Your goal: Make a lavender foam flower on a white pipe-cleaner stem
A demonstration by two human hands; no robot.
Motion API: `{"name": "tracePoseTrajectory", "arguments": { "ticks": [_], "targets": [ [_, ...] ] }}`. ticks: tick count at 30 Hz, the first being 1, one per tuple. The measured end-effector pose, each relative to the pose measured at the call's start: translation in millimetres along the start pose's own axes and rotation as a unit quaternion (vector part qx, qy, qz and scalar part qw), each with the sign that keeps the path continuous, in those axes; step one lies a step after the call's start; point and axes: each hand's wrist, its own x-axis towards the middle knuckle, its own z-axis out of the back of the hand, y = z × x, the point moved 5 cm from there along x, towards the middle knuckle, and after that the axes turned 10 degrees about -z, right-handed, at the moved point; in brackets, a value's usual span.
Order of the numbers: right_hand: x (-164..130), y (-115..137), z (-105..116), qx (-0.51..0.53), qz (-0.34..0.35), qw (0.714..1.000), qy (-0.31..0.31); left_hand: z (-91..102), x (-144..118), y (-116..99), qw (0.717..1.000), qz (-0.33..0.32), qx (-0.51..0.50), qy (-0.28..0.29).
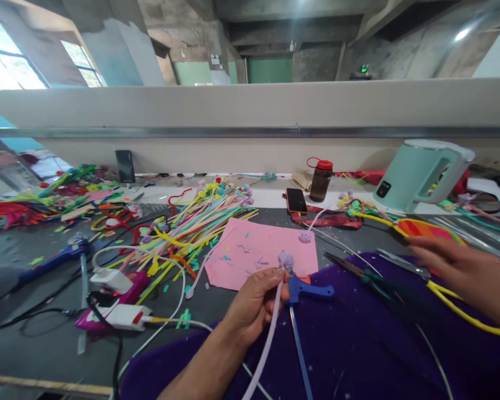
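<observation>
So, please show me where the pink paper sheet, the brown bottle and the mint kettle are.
pink paper sheet point(254, 244), head view, bare middle of sheet.
brown bottle point(320, 186), head view, its body.
mint kettle point(408, 175), head view, its side wall.

Bare grey tabletop point(41, 344) lay open at seven o'clock, crossed only by black and white cables point(158, 328). At eleven o'clock a sprawling heap of coloured pipe cleaners point(191, 222) blocked passage. The flat pink paper sheet point(258, 250) at twelve offered low, passable ground. At two o'clock, long-bladed scissors point(404, 265) and a mint-green electric kettle point(420, 175) stood in the way.
</observation>
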Motion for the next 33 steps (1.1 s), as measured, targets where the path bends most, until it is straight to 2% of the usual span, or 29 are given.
{"name": "tracePoseTrajectory", "arguments": {
  "ticks": [1,2,5,6,9,12,16,18,20,22,27,33],
  "targets": [
    [3,12,-22,-0.050,-0.039,0.996,0.057,-0.6,0,1,1.000,0.011,-0.004,0.000],
    [5,28,-45,-0.050,-0.045,0.990,0.121,-1.0,0,2,1.000,0.018,-0.006,-0.001],
    [12,78,-102,0.049,-0.048,0.967,0.247,-1.5,-1,0,1.000,0.013,-0.014,-0.014],
    [14,89,-118,0.103,-0.064,0.955,0.271,-1.0,-1,-2,0.999,0.003,-0.021,-0.026],
    [10,107,-158,0.262,-0.150,0.896,0.327,1.3,-2,-8,0.996,-0.031,-0.050,-0.066],
    [-2,115,-183,0.338,-0.176,0.856,0.349,4.2,-1,-14,0.991,-0.078,-0.054,-0.091],
    [-18,125,-198,0.424,-0.191,0.807,0.364,11.3,-1,-16,0.982,-0.129,-0.014,-0.136],
    [-22,128,-202,0.455,-0.204,0.782,0.375,13.4,-1,-14,0.980,-0.133,0.007,-0.148],
    [-23,129,-203,0.471,-0.204,0.769,0.380,13.8,-1,-13,0.980,-0.130,0.028,-0.148],
    [-20,128,-202,0.471,-0.186,0.778,0.371,12.5,-1,-12,0.983,-0.120,0.039,-0.136],
    [-10,116,-190,0.414,-0.154,0.836,0.326,7.6,1,-12,0.991,-0.067,0.058,-0.098],
    [-3,109,-180,0.399,-0.163,0.852,0.297,8.6,0,-10,0.986,-0.036,0.137,-0.088]
  ]
}}
